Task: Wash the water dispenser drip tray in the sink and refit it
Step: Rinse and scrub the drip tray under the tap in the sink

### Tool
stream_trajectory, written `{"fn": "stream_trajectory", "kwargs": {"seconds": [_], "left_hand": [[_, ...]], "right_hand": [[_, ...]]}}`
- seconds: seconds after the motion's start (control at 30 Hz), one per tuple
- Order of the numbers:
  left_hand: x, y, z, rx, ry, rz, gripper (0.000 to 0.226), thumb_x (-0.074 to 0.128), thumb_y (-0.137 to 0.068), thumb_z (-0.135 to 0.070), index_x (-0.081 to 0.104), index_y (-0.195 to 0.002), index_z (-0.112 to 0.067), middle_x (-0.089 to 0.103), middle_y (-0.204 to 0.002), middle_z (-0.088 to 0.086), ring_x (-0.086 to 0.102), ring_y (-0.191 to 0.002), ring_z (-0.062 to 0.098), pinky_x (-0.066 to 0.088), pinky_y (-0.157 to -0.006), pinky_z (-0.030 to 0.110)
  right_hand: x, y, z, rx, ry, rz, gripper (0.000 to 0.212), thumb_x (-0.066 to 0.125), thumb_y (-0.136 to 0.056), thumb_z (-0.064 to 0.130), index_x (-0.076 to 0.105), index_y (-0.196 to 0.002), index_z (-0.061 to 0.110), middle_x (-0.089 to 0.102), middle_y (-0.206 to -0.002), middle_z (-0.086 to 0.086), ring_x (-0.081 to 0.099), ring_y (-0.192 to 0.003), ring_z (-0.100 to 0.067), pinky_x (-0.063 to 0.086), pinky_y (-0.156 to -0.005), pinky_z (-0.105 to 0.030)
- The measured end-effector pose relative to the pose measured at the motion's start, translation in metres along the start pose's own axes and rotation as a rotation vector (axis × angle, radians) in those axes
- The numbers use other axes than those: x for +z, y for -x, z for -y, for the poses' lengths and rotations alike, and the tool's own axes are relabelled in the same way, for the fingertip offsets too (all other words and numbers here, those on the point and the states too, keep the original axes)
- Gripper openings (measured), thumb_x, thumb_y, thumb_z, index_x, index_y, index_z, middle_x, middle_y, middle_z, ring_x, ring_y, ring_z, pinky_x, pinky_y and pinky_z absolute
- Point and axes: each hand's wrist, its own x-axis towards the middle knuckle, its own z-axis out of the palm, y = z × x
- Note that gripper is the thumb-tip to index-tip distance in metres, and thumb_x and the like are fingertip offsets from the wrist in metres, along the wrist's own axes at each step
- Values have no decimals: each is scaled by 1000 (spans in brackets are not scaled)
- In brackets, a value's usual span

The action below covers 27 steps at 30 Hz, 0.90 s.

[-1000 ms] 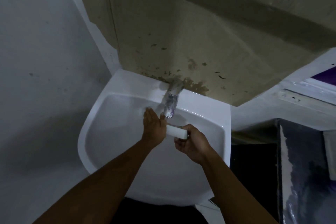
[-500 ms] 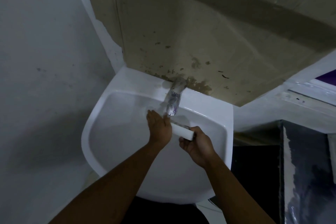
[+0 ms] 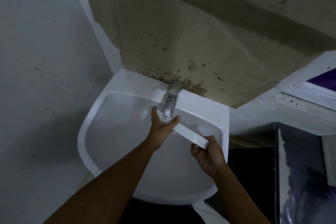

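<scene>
The white drip tray (image 3: 190, 135) is a long narrow piece held over the white sink (image 3: 94, 114), slanting from under the chrome tap (image 3: 171, 100) down to the right. My right hand (image 3: 207, 154) grips its near end. My left hand (image 3: 161, 125) lies over its far end just below the tap's spout, fingers spread along the tray. Whether water is running, I cannot tell.
A stained brown board (image 3: 181, 32) covers the wall behind the tap. A grey wall (image 3: 40, 60) stands close on the left. A dark cabinet or panel (image 3: 300, 169) sits to the right of the sink.
My right hand has drawn back toward me and to the right, so more of the tray shows. My left hand has spread its fingers along the tray under the tap.
</scene>
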Motion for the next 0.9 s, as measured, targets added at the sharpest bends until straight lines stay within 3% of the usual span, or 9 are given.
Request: {"fn": "stream_trajectory", "kwargs": {"seconds": [0.07,0.2,0.27,0.37,0.47,0.6,0.73,0.77,0.9], "left_hand": [[-7,-5,3,20,92,36,72,82,-70,-30,40,-126,-14,55,-121,23,63,-84,24,55,-51,27],[-20,-13,8,30,173,12,31,71,-83,-19,58,-108,-4,62,-108,26,68,-90,34,60,-62,40],[-23,-15,6,31,177,-30,19,62,-90,-21,65,-101,-6,65,-98,25,71,-77,31,59,-59,38],[-26,-14,0,-45,225,-125,32,50,-97,-32,66,-100,-4,69,-82,16,72,-65,25,59,-55,38],[-26,-12,1,-58,133,-70,25,56,-94,-30,65,-101,-8,66,-88,17,68,-72,25,58,-73,46],[-22,-4,9,3,86,60,42,78,-76,-30,61,-109,-10,66,-89,10,66,-68,14,54,-61,28],[-28,-6,10,41,98,7,7,67,-88,-22,68,-84,-17,67,-64,-1,65,-63,14,48,-71,39],[-29,-7,9,51,90,-20,13,62,-91,-20,69,-79,-18,66,-62,0,67,-60,12,48,-68,36],[-38,-11,4,-46,210,-131,25,53,-96,-24,69,-84,-10,67,-88,19,70,-79,26,59,-56,30]], "right_hand": [[-6,1,3,29,62,22,21,48,-87,13,57,-104,5,60,-70,-10,52,-55,-18,48,-48,-26],[-12,2,3,61,102,27,23,47,-88,15,57,-104,2,58,-61,-8,55,-53,-18,51,-48,-27],[-13,1,2,62,71,33,23,47,-88,14,55,-105,2,59,-61,-8,55,-53,-18,50,-48,-27],[-12,-2,4,53,70,32,22,49,-86,14,54,-104,4,61,-61,-9,56,-53,-19,51,-48,-27],[-10,-5,4,13,89,1,22,49,-86,14,55,-104,4,63,-61,-9,57,-53,-20,52,-49,-28],[-9,-6,8,1,89,-24,18,48,-87,13,56,-100,3,62,-59,-9,57,-53,-20,52,-48,-27],[-9,-4,9,31,57,-46,15,47,-87,12,54,-96,3,60,-60,-10,52,-50,-19,49,-44,-26],[-10,-3,9,31,53,-46,14,48,-87,12,54,-96,3,60,-61,-10,52,-50,-19,49,-44,-26],[-12,-6,4,41,126,-18,21,50,-86,14,59,-101,2,61,-59,-9,56,-49,-19,51,-47,-27]]}}
